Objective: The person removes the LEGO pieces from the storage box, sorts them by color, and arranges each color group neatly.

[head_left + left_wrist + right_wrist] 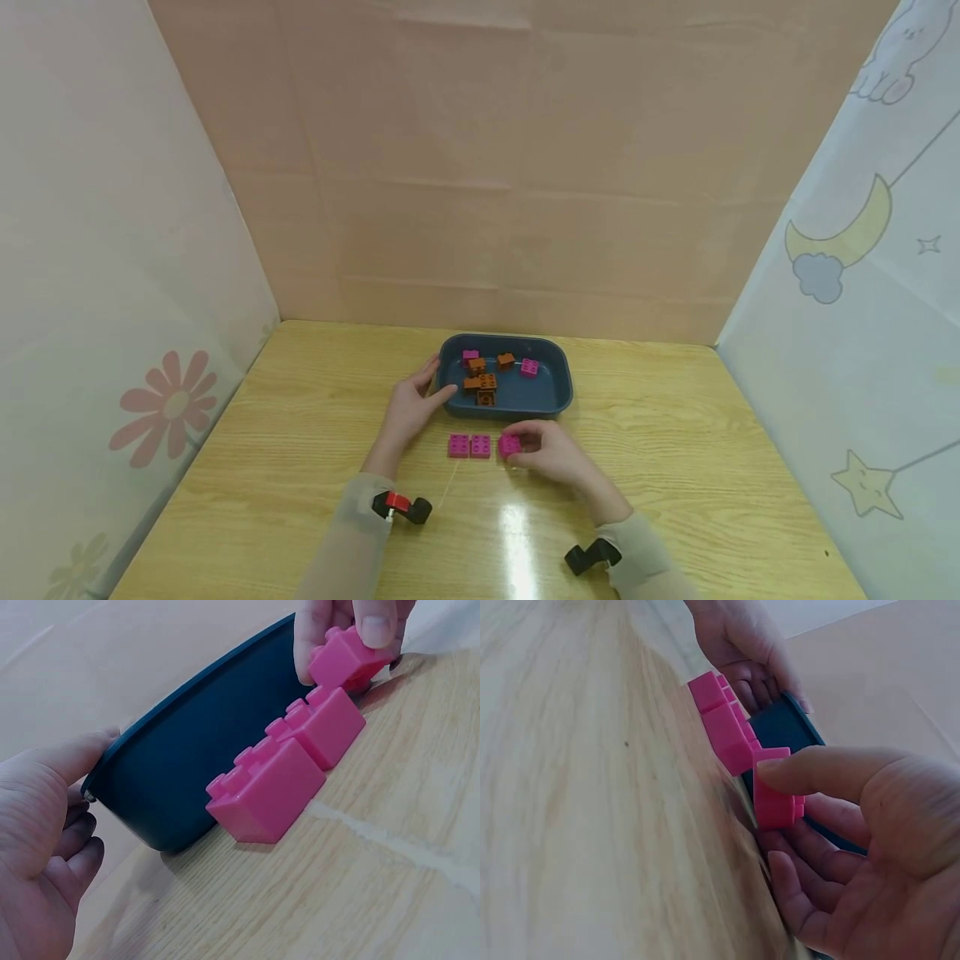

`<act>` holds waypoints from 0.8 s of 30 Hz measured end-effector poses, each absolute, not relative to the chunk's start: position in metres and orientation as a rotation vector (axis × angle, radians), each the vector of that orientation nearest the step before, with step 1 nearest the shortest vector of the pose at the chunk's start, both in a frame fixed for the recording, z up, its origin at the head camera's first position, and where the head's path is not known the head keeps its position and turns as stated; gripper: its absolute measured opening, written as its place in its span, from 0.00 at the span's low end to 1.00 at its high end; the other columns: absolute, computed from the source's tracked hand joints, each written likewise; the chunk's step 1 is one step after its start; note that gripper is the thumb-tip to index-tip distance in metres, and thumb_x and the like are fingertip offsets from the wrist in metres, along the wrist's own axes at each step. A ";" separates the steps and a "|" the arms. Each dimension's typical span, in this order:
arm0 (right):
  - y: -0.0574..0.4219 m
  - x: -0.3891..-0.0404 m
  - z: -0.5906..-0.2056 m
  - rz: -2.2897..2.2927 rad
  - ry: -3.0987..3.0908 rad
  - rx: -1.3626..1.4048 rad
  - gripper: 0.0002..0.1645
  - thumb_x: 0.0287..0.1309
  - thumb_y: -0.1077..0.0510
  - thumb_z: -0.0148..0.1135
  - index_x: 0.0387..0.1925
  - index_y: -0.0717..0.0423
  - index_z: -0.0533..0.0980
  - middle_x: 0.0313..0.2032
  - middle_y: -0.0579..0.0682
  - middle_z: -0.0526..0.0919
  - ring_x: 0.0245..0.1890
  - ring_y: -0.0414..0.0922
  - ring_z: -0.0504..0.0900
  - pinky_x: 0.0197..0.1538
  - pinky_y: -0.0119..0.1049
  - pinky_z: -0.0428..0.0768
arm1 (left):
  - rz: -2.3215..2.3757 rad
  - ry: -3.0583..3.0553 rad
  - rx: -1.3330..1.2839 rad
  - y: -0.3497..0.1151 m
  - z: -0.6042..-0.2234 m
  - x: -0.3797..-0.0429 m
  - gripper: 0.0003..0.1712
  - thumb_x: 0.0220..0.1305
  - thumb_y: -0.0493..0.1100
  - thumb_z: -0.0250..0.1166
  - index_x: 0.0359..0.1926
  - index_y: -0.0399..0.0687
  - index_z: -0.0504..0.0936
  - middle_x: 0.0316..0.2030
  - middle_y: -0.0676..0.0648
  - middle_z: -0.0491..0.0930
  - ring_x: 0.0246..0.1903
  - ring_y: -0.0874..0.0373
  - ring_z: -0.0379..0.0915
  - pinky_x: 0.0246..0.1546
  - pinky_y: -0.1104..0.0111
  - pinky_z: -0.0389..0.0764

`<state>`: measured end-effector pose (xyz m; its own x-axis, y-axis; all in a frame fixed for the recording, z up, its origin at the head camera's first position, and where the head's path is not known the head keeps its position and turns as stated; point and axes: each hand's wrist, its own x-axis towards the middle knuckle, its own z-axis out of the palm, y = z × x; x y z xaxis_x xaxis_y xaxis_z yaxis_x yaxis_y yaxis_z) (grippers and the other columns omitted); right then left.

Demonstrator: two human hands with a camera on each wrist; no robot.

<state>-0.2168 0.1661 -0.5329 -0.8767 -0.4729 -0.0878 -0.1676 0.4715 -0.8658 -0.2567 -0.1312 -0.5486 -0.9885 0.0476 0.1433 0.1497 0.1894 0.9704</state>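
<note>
A pink toy building brick [510,446] is pinched between the thumb and fingers of my right hand [553,452]. Just left of it, two more pink bricks, one [458,447] beside the other [481,447], stand studs up in a row on the table. The right wrist view shows the held brick [774,802] tilted close by the row's end. At the left end of a dark blue tray [525,412], my left hand [408,408] grips the rim, thumb over the edge and fingers along the outside.
Inside the tray lie several orange bricks [488,381] and a few pink ones [529,367], mostly toward its left side. The wooden table [675,467] meets a tan backdrop [525,208] behind, with patterned cloth walls on both sides.
</note>
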 end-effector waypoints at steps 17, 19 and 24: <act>0.155 -0.218 -0.538 -1.327 2.468 -0.525 0.24 0.54 0.60 0.82 0.55 0.54 0.87 0.47 0.48 0.88 0.41 0.43 0.82 0.43 0.35 0.82 | -1.941 -2.360 -0.203 -0.131 -0.548 -0.257 0.45 0.70 0.50 0.75 0.79 0.39 0.67 0.80 0.48 0.62 0.81 0.52 0.53 0.77 0.60 0.63; 0.155 -0.218 -0.538 -1.321 2.480 -0.533 0.24 0.54 0.60 0.82 0.54 0.54 0.87 0.47 0.48 0.88 0.41 0.44 0.81 0.42 0.36 0.82 | -1.941 -2.362 -0.203 -0.131 -0.548 -0.257 0.45 0.70 0.50 0.75 0.79 0.39 0.67 0.80 0.49 0.62 0.81 0.52 0.53 0.77 0.60 0.63; 0.154 -0.217 -0.538 -1.317 2.491 -0.532 0.24 0.55 0.59 0.82 0.54 0.54 0.87 0.48 0.48 0.88 0.43 0.45 0.81 0.44 0.36 0.81 | -1.944 -2.365 -0.197 -0.131 -0.548 -0.257 0.45 0.70 0.51 0.76 0.79 0.39 0.67 0.81 0.49 0.62 0.81 0.51 0.53 0.77 0.60 0.63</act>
<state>-0.2167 0.1538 -0.5385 -0.8952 -0.4405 -0.0680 -0.1920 0.5187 -0.8331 -0.2570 -0.1314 -0.5477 -0.9890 0.0526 0.1381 0.1457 0.1897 0.9710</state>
